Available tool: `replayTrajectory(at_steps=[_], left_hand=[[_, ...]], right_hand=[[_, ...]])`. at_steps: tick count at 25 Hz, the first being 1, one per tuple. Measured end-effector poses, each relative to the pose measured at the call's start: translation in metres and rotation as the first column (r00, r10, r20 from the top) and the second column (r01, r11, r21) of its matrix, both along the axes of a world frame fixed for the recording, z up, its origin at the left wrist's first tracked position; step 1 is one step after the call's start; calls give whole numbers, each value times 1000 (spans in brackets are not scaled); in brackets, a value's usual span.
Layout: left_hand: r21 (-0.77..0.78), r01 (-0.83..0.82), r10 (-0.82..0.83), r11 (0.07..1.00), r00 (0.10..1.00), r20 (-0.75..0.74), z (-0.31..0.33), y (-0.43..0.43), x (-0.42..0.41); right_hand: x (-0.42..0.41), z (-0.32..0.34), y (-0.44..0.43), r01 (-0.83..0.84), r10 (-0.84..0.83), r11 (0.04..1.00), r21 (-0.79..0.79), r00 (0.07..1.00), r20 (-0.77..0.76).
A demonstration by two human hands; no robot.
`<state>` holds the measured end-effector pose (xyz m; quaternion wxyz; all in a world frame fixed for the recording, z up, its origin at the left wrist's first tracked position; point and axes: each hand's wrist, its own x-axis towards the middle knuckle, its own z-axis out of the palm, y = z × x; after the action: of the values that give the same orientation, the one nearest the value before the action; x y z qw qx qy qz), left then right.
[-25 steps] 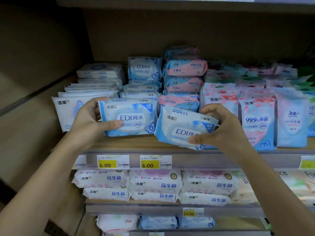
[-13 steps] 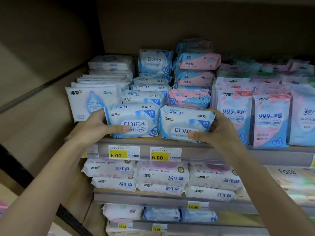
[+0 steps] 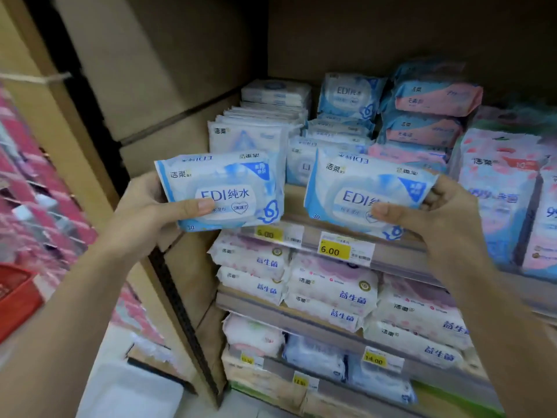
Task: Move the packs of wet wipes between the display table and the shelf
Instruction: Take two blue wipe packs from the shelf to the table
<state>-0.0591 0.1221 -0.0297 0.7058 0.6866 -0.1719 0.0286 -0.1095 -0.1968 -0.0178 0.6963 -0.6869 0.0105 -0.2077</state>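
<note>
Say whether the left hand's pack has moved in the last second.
Yes. The pack stood on the shelf above the price tag; now the left hand holds it off the shelf, left of that tag.

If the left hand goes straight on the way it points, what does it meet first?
Probably the upright white packs at the shelf's left end: the left hand points up-right toward the shelf, and its EDI pack overlaps them in view. Depth between them is unclear.
</note>
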Motion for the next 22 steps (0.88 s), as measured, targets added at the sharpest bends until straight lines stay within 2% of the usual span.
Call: replayTrajectory(at_steps=[3,5,7,9,12,15,18,22], left_hand=[[9,-190,190,982,980,-58,-33,29,-67],[3,-306,304,952,945,-121,-63,37,-118],[7,-472,464,882,864,-198,-92,41,-185],[31,-627,605,779,736,-303,-118,45,-252],[72,-788,734,612,531,-423,-148,47,-358],[70,-914,813,400,318,-488,-165,43,-463],[77,-990,846,120,62,-530,-176,33,-575],[71,-980,800,-184,-192,-569,-188,15,-727]], right_hand=[[-10,-30,23,-191,189,981,-22,980,-67],[-19,-54,39,-338,331,940,-39,934,-133],[-33,-77,61,-499,480,864,-63,856,-194],[-54,-96,88,-633,596,769,-92,761,-255],[-95,-121,140,-812,753,576,-100,574,-322],[-152,-140,197,-933,855,348,-95,357,-377],[-226,-157,260,-985,881,94,-145,150,-449],[-354,-177,340,-972,848,-198,-130,-103,-520]])
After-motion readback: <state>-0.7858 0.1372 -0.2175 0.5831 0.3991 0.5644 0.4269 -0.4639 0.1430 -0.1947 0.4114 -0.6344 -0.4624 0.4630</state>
